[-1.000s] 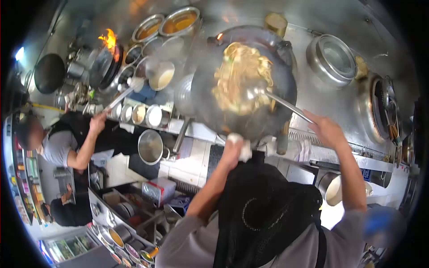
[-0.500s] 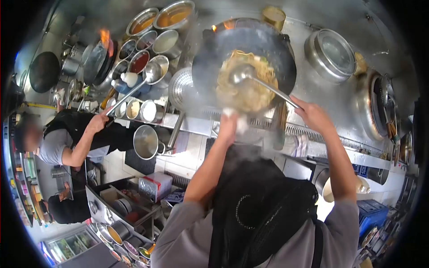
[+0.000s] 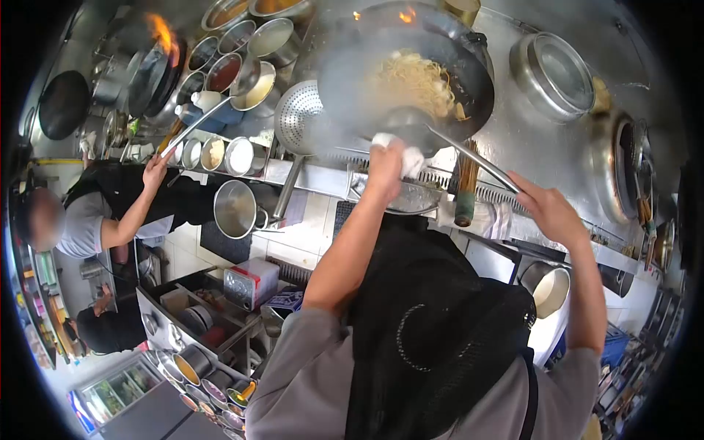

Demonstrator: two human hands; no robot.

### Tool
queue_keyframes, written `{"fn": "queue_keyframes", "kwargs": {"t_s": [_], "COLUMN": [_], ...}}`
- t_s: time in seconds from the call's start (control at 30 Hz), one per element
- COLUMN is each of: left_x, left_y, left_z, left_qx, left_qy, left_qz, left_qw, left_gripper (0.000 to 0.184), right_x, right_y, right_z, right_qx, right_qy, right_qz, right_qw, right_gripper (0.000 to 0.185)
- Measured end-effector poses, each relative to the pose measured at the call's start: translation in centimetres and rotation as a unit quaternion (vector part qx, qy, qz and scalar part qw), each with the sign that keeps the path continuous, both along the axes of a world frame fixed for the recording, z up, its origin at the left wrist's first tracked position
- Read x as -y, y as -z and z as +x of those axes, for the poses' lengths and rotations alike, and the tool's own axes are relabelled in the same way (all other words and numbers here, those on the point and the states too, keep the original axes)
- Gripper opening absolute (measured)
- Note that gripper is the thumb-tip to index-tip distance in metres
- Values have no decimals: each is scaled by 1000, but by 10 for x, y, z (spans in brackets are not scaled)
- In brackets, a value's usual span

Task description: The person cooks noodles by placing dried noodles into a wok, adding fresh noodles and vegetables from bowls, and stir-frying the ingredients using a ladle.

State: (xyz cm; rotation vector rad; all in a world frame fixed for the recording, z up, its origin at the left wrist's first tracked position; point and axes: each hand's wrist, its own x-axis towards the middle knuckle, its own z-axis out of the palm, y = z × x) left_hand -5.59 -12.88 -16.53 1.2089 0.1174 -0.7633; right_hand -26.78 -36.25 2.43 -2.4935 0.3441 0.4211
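In the head view, noodles lie toward the far side of a large dark wok, and steam blurs its left part. My left hand is closed round a white folded cloth at the wok's near edge; any handle under the cloth is hidden. With my right hand I grip the long handle of a metal ladle. Its bowl sits low at the wok's near side, partly veiled by steam and apart from most of the noodles.
A perforated strainer lies left of the wok. To its right stand a bamboo brush and a lidded steel pot. Farther left, a co-worker's hand holds another ladle over sauce containers. Flame rises from a wok there.
The noodles have shifted toward the wok's far side. My right hand has drawn the ladle back toward me, out of the noodles. My left hand keeps its hold on the cloth.
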Motion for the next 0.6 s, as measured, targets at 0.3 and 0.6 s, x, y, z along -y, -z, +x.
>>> {"fn": "queue_keyframes", "kwargs": {"t_s": [0.3, 0.6], "left_x": [-30, -47], "left_y": [-20, 48], "left_z": [-31, -59], "left_qx": [-92, 9], "left_qy": [7, -8], "left_qz": [-32, 27], "left_qw": [995, 1000], "left_gripper": [18, 38], "right_x": [12, -8], "right_y": [-42, 102], "right_z": [12, 16], "right_qx": [-93, 205], "right_qy": [-12, 94], "right_qz": [3, -7], "right_qw": [996, 974], "right_gripper": [41, 43]}}
